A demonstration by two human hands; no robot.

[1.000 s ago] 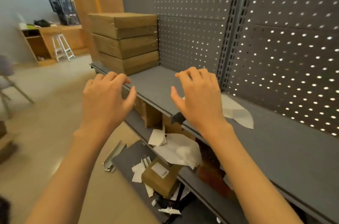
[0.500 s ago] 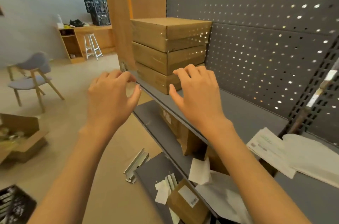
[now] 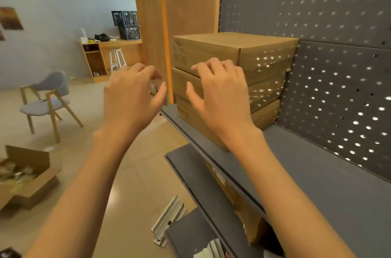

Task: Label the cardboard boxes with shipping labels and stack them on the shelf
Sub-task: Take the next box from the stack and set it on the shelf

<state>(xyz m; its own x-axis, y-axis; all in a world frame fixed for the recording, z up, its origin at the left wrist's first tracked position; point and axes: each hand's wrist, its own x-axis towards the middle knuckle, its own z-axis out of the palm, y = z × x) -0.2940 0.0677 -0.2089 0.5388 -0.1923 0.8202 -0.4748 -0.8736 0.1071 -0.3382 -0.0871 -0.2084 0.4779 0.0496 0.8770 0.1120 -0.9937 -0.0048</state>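
Both hands empty, fingers loosely spread – left hand (image 3: pixel 133 97), right hand (image 3: pixel 220 97) near three-box stack (image 3: pixel 264 61) at shelf (image 3: pixel 317 173) end; a careless grab risks toppling it off the edge

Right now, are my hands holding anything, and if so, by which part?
Nothing is held. The left hand and right hand are both empty, fingers loosely curled, raised in front of the stack of boxes on the shelf.

Bright backlit pegboard (image 3: pixel 330 92), blurred, warped edges
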